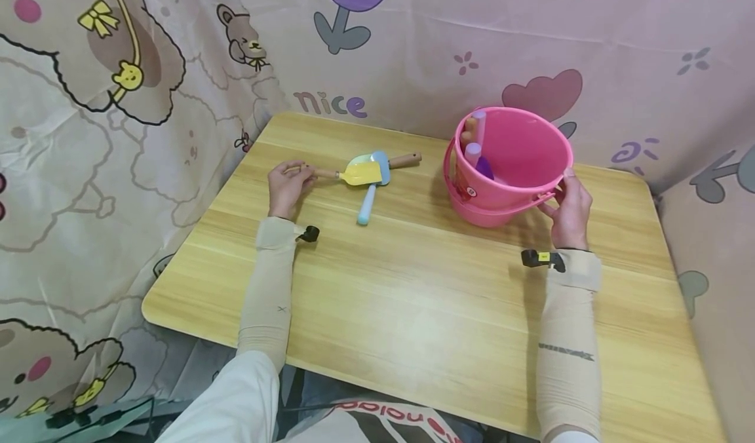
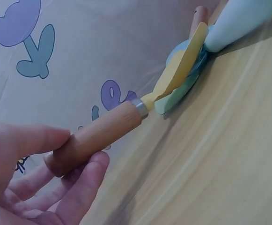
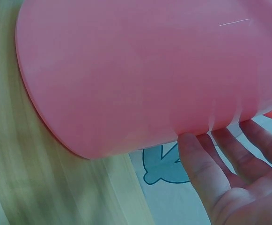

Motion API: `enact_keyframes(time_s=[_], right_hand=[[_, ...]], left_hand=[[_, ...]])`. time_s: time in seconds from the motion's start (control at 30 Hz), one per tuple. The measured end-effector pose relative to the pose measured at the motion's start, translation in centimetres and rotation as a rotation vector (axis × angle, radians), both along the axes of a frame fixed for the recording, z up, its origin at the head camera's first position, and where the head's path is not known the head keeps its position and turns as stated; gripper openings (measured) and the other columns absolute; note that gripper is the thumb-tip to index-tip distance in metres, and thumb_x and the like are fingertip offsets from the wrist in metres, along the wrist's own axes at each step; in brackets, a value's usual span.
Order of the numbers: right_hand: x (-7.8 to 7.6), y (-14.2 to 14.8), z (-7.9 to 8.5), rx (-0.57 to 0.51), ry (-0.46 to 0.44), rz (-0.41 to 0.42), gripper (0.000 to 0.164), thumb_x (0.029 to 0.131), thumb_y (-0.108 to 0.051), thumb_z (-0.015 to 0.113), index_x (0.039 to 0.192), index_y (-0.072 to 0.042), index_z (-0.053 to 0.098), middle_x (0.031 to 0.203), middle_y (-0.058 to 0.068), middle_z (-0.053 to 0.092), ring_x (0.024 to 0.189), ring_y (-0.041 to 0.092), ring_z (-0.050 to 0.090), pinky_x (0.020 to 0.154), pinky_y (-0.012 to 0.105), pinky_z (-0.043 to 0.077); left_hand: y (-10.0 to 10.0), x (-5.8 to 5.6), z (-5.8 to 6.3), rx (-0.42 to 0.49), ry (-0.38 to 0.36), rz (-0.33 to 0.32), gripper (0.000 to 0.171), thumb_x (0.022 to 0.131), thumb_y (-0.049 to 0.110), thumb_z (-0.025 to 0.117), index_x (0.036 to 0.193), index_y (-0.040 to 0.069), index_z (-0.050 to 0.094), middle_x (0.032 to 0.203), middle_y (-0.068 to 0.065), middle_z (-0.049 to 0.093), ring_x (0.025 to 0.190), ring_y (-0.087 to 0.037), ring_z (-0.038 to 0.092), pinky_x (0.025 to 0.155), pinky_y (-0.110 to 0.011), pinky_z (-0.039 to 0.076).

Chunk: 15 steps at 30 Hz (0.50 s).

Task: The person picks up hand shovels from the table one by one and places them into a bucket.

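My left hand pinches the end of the wooden handle of a small yellow shovel between thumb and fingers. The yellow blade overlaps a pale green tool head and a blue tool with a light blue handle. At the right, my right hand rests against the outside of a pink bucket, its fingers spread on the wall below the rim. Inside the bucket are purple-handled tools and wooden handles, their lower ends partly hidden.
The wooden table has rounded corners. A wooden handle sticks out to the right of the tool pile. The bucket's pink carrying handle hangs at its side. A printed cloth stands behind the table.
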State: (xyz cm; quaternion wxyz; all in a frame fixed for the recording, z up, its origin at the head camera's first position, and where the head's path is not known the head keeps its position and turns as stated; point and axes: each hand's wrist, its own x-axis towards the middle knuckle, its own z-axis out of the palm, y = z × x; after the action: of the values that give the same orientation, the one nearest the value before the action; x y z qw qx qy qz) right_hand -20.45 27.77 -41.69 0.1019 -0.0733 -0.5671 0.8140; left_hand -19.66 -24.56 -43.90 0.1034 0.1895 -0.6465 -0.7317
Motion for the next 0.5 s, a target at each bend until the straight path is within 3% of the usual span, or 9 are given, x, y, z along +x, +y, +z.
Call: enact_keyframes(time_s=[0.13,0.3,0.5], right_hand=[[0.12,0.04,0.01,0.002,0.000,0.005,0.053,0.103,-0.040,0.062,0.137,0.001,0.060,0.113,0.006,0.064,0.088,0.009,0.062,0.071,0.025,0.064],[0.17,0.12,-0.06,0.000,-0.009,0.013,0.054,0.104,-0.040,0.060,0.141,0.000,0.057,0.115,0.004,0.065,0.093,0.011,0.063,0.072,0.025,0.064],[-0.03,0.18,-0.16,-0.005,0.000,0.011,0.053,0.103,-0.040,0.062,0.139,-0.001,0.060,0.117,0.006,0.065,0.092,0.011,0.063,0.071,0.025,0.064]], left_hand=[[0.48,0.25,0.51,0.045,0.027,0.025,0.037,0.093,0.000,0.073,0.128,-0.006,0.062,0.095,-0.007,0.076,0.084,-0.021,0.077,0.099,-0.040,0.059],[0.51,0.00,0.12,0.095,0.060,0.036,0.039,0.092,0.000,0.075,0.129,-0.005,0.063,0.097,-0.007,0.076,0.084,-0.018,0.076,0.098,-0.035,0.060],[0.84,-0.03,0.20,0.075,0.100,0.041,0.037,0.092,0.002,0.075,0.126,-0.005,0.064,0.096,-0.008,0.075,0.083,-0.017,0.076,0.100,-0.038,0.060]])
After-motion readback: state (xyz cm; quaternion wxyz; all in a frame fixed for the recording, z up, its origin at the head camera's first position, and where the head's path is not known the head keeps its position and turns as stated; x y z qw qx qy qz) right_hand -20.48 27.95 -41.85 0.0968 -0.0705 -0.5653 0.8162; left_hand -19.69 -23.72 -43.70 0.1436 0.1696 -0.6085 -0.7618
